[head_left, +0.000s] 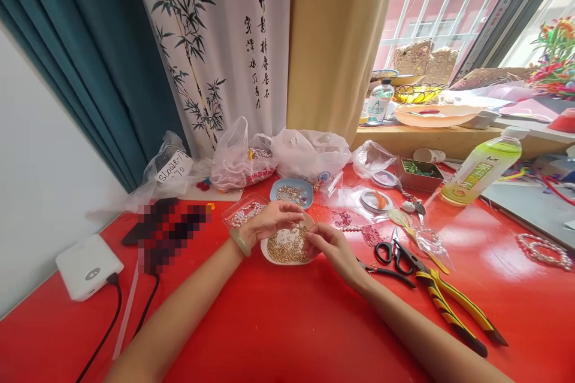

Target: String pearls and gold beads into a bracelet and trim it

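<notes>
My left hand [272,219], with a pale bangle [240,242] on its wrist, hovers over the far left part of a white dish [271,258] of small gold beads [287,246]. Its fingers are drawn together, and whatever they hold is too small to make out. Over the dish's right edge, my right hand [331,246] is closed in a pinch; what sits between its fingertips cannot be seen clearly. Just beyond are a blue dish [275,184] of mixed beads [294,194] and a clear tray [229,213] of pearly pink beads [248,212].
At right lie black-handled scissors [385,252], small pliers [390,275], large yellow-and-black pliers [449,305] and a green drink bottle [483,167]. Plastic bags [309,152] line the back. A white box [88,266] with a black cable [117,305] is at left.
</notes>
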